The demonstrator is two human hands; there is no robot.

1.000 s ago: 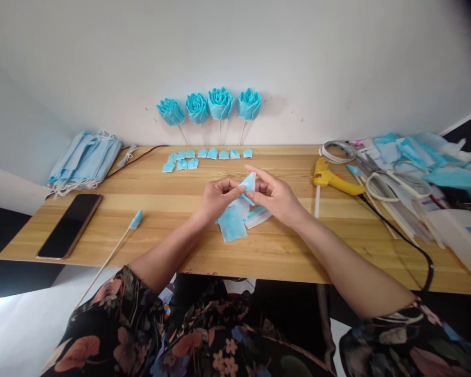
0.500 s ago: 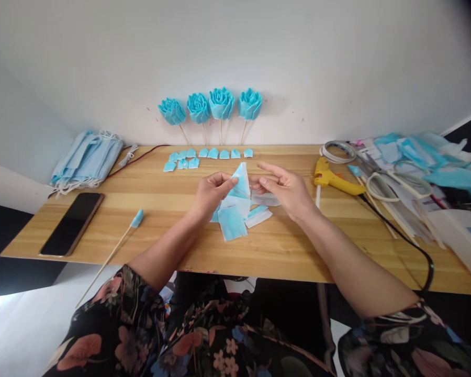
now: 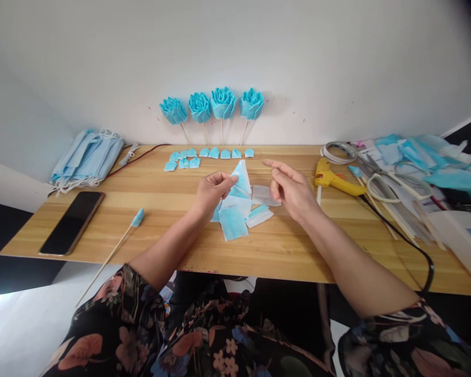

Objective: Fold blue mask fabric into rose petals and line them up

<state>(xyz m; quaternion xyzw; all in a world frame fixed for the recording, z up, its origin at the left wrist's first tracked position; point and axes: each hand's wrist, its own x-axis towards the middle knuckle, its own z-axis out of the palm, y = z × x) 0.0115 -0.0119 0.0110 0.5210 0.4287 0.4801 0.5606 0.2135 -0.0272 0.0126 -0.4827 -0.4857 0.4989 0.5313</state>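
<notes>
My left hand (image 3: pixel 215 192) pinches a folded blue-and-white piece of mask fabric (image 3: pixel 240 177) between thumb and fingers, its pointed corner upward. My right hand (image 3: pixel 292 191) is a little to the right of it, index finger and thumb stretched out and apart, the other fingers curled, with nothing visible in it. Under and between the hands lie a square blue fabric piece (image 3: pixel 234 223), a blue strip with a white edge (image 3: pixel 259 215) and a sheer white piece (image 3: pixel 264 195). Small folded blue petals (image 3: pixel 213 153) are laid out in rows behind them.
Several blue fabric flowers (image 3: pixel 223 103) on sticks lean at the wall. To the left are stacked masks (image 3: pixel 88 157), a phone (image 3: pixel 71 223) and a blue-tipped stick (image 3: pixel 118 245) overhanging the edge. At right are a yellow glue gun (image 3: pixel 337 180), scissors (image 3: pixel 392 183), tape (image 3: pixel 338 152) and fabric scraps (image 3: pixel 439 149).
My right hand has drawn away from the folded fabric, to the right, showing more of the sheer white piece. My left hand keeps its pinch in nearly the same place.
</notes>
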